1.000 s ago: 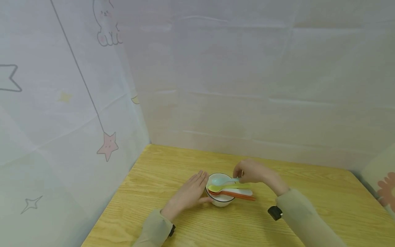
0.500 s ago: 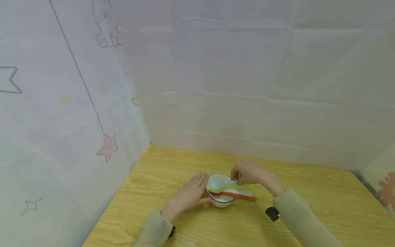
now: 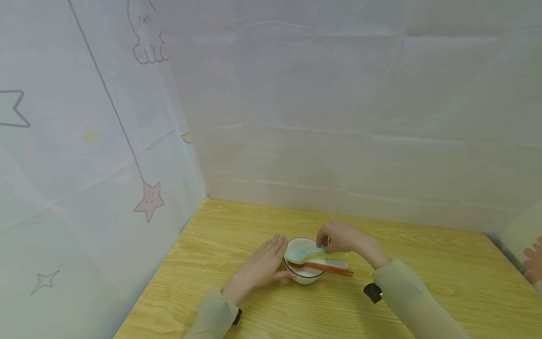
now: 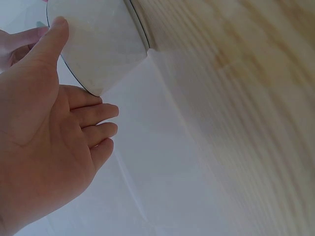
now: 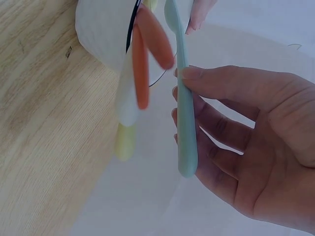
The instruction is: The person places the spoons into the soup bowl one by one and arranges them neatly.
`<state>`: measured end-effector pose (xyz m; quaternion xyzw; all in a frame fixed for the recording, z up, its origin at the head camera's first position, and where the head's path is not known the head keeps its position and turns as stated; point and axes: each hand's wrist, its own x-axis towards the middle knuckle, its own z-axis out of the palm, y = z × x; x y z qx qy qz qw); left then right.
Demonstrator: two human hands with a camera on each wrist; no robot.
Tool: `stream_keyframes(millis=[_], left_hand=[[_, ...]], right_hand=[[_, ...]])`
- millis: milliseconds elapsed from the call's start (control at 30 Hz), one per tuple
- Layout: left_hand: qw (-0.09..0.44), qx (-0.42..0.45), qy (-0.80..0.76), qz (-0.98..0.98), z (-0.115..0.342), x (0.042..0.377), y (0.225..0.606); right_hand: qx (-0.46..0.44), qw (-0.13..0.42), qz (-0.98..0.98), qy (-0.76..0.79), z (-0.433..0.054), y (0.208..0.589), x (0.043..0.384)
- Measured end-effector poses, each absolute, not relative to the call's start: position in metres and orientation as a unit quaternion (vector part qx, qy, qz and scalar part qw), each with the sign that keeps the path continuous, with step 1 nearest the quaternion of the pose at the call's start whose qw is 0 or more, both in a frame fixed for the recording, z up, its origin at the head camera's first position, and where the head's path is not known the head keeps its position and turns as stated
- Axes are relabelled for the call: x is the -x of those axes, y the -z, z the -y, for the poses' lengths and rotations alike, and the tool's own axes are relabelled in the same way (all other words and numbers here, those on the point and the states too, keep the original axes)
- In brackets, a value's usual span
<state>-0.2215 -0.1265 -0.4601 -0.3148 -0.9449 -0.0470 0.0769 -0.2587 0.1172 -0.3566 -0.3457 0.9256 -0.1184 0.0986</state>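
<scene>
A white bowl (image 3: pixel 304 279) with a dark rim stands on the table. My left hand (image 3: pixel 261 264) lies along its left side, fingers mostly straight; in the left wrist view, the thumb touches the rim. Thumb and fingers of my right hand (image 3: pixel 344 237) pinch the handle of a light blue spoon (image 5: pixel 186 130), whose head is over the bowl's inside. Below it, a yellow-green spoon (image 5: pixel 126 142), a white handle (image 5: pixel 128 105) and orange-red utensils (image 3: pixel 336 270) lean in the bowl, handles sticking out over the right rim. Their heads are partly covered.
The wooden table (image 3: pixel 228 221) runs up to a pale sheet wall (image 3: pixel 305 141) at the back. On the left is another pale wall (image 3: pixel 63 197) with printed stars and an animal. Both wrists wear dark bands.
My right hand has shifted a little left with the light blue spoon, whose head now overlaps the yellow-green one. The left hand stays at the bowl.
</scene>
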Motion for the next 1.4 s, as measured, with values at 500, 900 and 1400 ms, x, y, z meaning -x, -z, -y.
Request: stream_keyframes(millis=[500, 900, 1400], left_hand=[[0.078, 0.317, 0.030, 0.945, 0.1271, 0.2203, 0.4598], [0.077, 0.319, 0.025, 0.944, 0.1251, 0.2192, 0.4590], [0.064, 0.313, 0.025, 0.947, 0.1251, 0.2180, 0.4618]], right_hand=[[0.345, 0.098, -0.927, 0.113, -0.1137, 0.3611, 0.2606], [0.332, 0.102, -0.931, 0.110, -0.1163, 0.3635, 0.2603], [0.326, 0.103, -0.932, 0.122, -0.1185, 0.3646, 0.2578]])
